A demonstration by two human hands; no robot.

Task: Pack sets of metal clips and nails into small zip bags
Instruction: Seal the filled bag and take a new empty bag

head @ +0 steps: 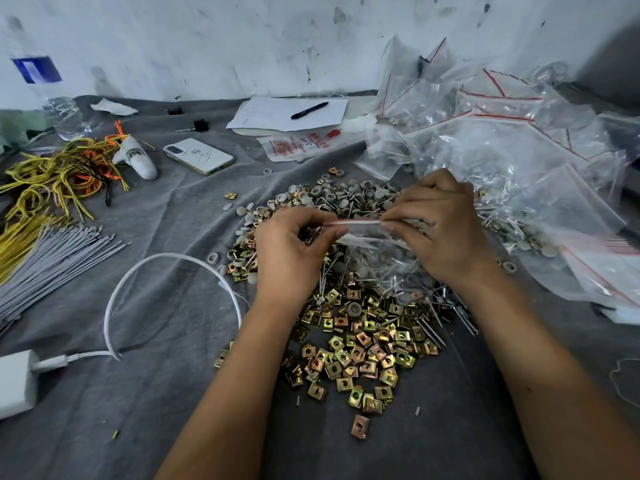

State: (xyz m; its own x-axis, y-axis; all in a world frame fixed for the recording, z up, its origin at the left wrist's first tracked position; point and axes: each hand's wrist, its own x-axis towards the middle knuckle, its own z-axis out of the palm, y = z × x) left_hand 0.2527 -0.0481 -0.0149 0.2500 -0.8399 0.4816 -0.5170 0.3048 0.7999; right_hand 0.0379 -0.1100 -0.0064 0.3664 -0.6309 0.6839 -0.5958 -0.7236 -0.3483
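head view: one camera, looking down at both hands over a grey cloth-covered desk (156,393)
left hand (287,251): fingers curled, pinching the left end of the zip bag's red-striped top; thumb and forefinger are on the seal
right hand (440,223): fingers curled, pinching the right end of the same strip; the other fingers are tucked under
zip bag (370,244): small and clear, held taut between both hands just above the pile, mouth up and body hanging; contents look like nails and grey caps, count unclear
why held so: judgement: stretching the strip from both ends keeps it flat for pressing shut or pulling open; can't tell which
metal clips (360,344): brass-coloured squares heaped near the wrists, within easy reach
nails (433,323): loose, lying right of the clips
grey caps (332,195): heaped beyond the hands
bag pile (502,133): clear bags with red strips stacked on the right, close to the right hand
rest: phone (199,155), pen (309,110) on paper (263,116), white cable (114,306), grey ties (52,258), yellow cords (45,174); all left or far side, away from the work
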